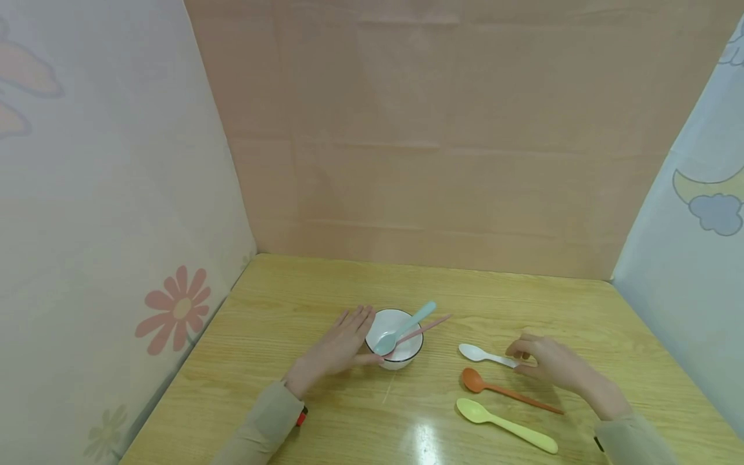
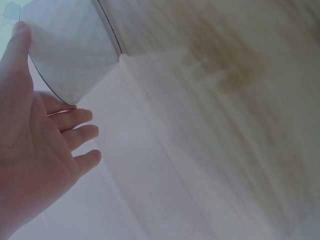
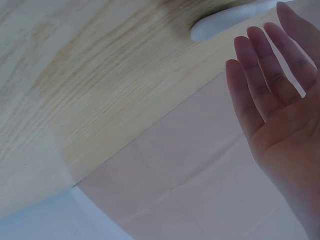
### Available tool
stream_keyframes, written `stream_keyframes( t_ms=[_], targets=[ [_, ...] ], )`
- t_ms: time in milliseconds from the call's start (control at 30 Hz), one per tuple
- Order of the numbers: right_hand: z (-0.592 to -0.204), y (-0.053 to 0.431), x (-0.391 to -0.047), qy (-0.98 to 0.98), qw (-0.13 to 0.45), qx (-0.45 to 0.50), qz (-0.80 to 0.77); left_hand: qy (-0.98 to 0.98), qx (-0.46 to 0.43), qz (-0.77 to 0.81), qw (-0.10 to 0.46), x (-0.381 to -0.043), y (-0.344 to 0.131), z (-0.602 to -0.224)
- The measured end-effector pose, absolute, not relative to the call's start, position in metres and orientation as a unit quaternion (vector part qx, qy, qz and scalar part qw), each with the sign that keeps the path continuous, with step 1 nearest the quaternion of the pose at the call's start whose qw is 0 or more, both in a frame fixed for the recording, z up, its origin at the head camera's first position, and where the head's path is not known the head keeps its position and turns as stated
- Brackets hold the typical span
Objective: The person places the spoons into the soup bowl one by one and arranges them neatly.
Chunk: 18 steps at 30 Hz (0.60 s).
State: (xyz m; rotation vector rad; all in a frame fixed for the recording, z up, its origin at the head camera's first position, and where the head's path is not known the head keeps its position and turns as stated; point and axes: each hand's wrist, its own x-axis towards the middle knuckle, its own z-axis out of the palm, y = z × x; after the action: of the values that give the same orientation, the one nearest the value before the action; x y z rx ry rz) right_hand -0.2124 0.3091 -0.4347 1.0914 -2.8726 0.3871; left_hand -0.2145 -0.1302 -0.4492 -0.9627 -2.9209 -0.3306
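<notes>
A white bowl (image 1: 401, 363) with a dark rim stands on the table, holding a light blue spoon (image 1: 415, 319) and a pink utensil (image 1: 433, 323), whose handles lean out over the rim. My left hand (image 1: 343, 345) rests against the bowl's left side, fingers extended at the rim and thumb along the near side; in the left wrist view the bowl (image 2: 70, 47) lies between thumb and index finger. Over the handle of a white spoon (image 1: 473, 352) hovers my right hand (image 1: 555, 365), fingers loosely bent. The right wrist view shows the spoon's handle end (image 3: 215, 26) beside the parted fingers.
An orange spoon (image 1: 473, 380) and a yellow spoon (image 1: 473, 410) lie nearer me than the white one, handles pointing right. The wooden table (image 1: 314, 278) meets a tan back sheet (image 1: 407, 161) and pale printed sheets at left (image 1: 116, 213) and right (image 1: 668, 245).
</notes>
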Motion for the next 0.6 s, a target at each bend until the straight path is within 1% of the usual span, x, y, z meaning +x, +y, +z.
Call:
stream_keyframes(
  t_ms=[333, 600],
  targets=[
    [-0.4393, 0.3130, -0.2127, -0.929, 0.000, 0.344, 0.137, -0.944, -0.311, -0.112, 0.021, -0.2153, -0.1308, -0.4505],
    [-0.4442, 0.3156, -0.2138, -0.927, 0.006, 0.347, 0.142, -0.944, -0.312, -0.105, 0.022, -0.2151, -0.1306, -0.4509]
  ],
)
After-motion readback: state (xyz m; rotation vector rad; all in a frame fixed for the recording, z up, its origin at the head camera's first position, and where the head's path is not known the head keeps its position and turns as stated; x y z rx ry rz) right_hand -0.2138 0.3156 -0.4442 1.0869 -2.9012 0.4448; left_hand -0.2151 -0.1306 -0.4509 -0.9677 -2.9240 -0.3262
